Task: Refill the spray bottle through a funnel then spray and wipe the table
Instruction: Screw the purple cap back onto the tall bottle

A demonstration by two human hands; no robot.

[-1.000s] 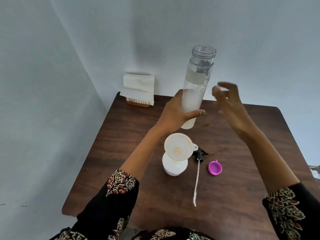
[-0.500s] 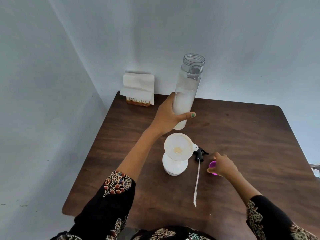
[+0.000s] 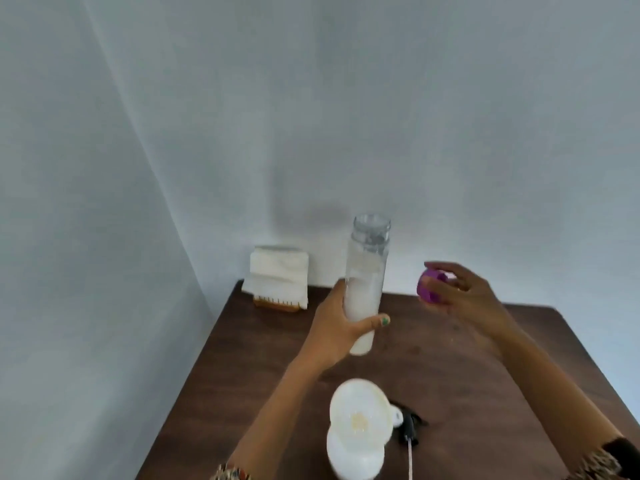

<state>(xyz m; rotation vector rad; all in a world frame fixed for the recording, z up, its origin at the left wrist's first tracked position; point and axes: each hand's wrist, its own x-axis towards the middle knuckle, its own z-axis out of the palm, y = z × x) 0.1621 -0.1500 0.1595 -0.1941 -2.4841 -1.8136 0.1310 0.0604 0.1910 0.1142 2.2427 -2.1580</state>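
My left hand [image 3: 337,336] is wrapped round the lower half of the bottle [image 3: 365,282], thumb across the front, holding it upright and lifted off the table [image 3: 485,382]. The bottle's mouth is uncapped and it is partly full of cloudy white liquid. My right hand [image 3: 464,296], level with the bottle's middle and apart from it to the right, pinches the purple cap [image 3: 430,285] between thumb and fingertips; the other fingers are blurred, so I cannot tell how they lie.

Below my left wrist, toward me, the funnel [image 3: 360,415] sits in the neck of the white spray bottle [image 3: 355,457]. The sprayer head [image 3: 410,427] lies on the table just right of it, its tube running off the bottom edge.

I judge the pour is over, or paused, and capping is the step in hand. Left to do: take out the funnel, fit the sprayer, spray, wipe. How full the spray bottle is cannot be seen.

Beyond my left fingers, at the far left corner against the wall, a stack of cloths [image 3: 278,277] rests on a holder. The table's left edge runs close under my left forearm. To the right, past my right hand, there is bare wood for setting the bottle down.
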